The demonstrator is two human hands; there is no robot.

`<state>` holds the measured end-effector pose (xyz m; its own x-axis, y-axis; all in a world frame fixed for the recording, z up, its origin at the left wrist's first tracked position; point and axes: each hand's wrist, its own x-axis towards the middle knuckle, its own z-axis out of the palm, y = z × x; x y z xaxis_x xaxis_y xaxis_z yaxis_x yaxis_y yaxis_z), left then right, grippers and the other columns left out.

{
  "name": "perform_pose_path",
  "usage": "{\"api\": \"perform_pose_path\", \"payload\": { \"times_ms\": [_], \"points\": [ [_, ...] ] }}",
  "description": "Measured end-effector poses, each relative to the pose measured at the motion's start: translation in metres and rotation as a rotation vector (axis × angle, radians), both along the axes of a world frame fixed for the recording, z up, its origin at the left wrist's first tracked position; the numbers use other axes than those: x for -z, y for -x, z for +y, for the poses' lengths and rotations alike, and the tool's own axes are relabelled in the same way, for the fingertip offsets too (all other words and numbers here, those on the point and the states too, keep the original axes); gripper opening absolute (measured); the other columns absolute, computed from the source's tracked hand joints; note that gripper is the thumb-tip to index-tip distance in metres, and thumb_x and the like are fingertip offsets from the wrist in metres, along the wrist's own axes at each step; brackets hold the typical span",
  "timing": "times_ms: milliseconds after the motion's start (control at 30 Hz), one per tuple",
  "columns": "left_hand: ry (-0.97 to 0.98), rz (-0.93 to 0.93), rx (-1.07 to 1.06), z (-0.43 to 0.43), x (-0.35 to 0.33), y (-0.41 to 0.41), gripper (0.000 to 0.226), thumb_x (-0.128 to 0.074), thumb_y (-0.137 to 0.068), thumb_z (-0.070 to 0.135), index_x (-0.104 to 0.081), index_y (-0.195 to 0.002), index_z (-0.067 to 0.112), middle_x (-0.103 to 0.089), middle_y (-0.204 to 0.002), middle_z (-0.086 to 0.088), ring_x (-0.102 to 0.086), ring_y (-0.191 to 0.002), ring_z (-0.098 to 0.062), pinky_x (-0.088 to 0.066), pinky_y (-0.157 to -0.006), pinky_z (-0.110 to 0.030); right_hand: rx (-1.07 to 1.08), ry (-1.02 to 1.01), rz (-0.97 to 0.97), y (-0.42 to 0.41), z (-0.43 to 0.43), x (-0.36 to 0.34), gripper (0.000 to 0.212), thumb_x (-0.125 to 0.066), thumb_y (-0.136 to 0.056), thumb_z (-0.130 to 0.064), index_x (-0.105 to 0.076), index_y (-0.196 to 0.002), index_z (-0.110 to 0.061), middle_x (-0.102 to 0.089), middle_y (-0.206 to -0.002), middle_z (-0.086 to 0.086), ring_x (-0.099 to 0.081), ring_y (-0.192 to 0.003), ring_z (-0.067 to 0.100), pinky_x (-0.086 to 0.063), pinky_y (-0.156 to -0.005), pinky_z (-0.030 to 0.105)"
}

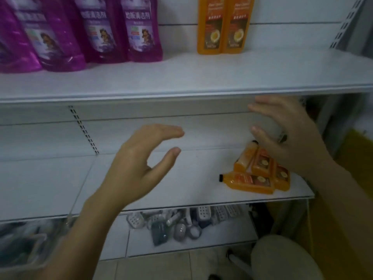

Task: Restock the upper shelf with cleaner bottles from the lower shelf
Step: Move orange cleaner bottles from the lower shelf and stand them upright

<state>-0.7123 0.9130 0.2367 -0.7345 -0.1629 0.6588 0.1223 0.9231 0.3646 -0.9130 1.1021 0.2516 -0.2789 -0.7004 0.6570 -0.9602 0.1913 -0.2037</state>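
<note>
Reaching with both hands empty, the person has the left hand [141, 164] spread in mid-air, its fingers [171, 131] curved and released, grasping nothing. The right hand [288, 138] is likewise unclenched, its fingers [260, 107] hanging just above the orange cleaner bottles [260, 172], which lie tumbled on the lower shelf [181, 188], just below and behind that hand. A good pick would probably close around one bottle's body, not its cap, and lift it clear of its neighbours. Beyond the fingers, the upper shelf [181, 77] holds two standing orange bottles [224, 27] with free room beside them, and purple pouches [90, 31].
</note>
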Motion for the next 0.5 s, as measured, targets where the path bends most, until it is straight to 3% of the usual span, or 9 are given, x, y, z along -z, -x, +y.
{"api": "perform_pose_path", "payload": {
  "times_ms": [133, 267, 433, 500],
  "points": [
    [-0.183, -0.205, -0.04, 0.0, 0.062, -0.017, 0.023, -0.058, -0.089, 0.019, -0.064, -0.11, 0.013, -0.059, -0.108, 0.009, -0.057, -0.103, -0.01, -0.038, -0.091, -0.015, 0.079, -0.104, -0.162, -0.022, 0.022, 0.061, 0.039, -0.051, -0.087, -0.031, -0.059, -0.117, -0.008, -0.054, -0.118, 0.005, -0.043, -0.113, 0.01, -0.021, -0.1, 0.007],
    [-0.283, -0.346, -0.066, 0.0, 0.115, -0.023, 0.023, -0.06, -0.088, 0.013, -0.064, -0.11, 0.011, -0.059, -0.107, 0.01, -0.057, -0.101, -0.012, -0.035, -0.088, -0.012, 0.155, -0.159, -0.315, -0.039, 0.05, 0.123, 0.03, -0.066, -0.082, -0.005, -0.062, -0.111, -0.004, -0.061, -0.112, 0.013, -0.046, -0.107, 0.012, -0.025, -0.092, 0.007],
    [-0.391, -0.457, -0.054, 0.009, 0.162, -0.005, 0.021, -0.06, -0.088, 0.013, -0.064, -0.109, 0.011, -0.063, -0.106, 0.006, -0.058, -0.096, -0.01, -0.037, -0.084, -0.011, 0.247, -0.266, -0.49, -0.044, 0.082, 0.182, 0.029, -0.066, -0.081, -0.003, -0.063, -0.11, -0.003, -0.06, -0.105, 0.007, -0.051, -0.098, 0.008, -0.032, -0.08, 0.004],
    [-0.415, -0.493, -0.042, 0.015, 0.177, 0.011, 0.022, -0.059, -0.089, 0.015, -0.064, -0.11, 0.013, -0.064, -0.108, 0.005, -0.059, -0.094, -0.01, -0.042, -0.084, -0.016, 0.284, -0.3, -0.57, -0.039, 0.09, 0.201, 0.03, -0.064, -0.084, -0.005, -0.062, -0.114, -0.006, -0.056, -0.102, 0.0, -0.053, -0.096, 0.011, -0.033, -0.076, 0.009]
  ]
}}
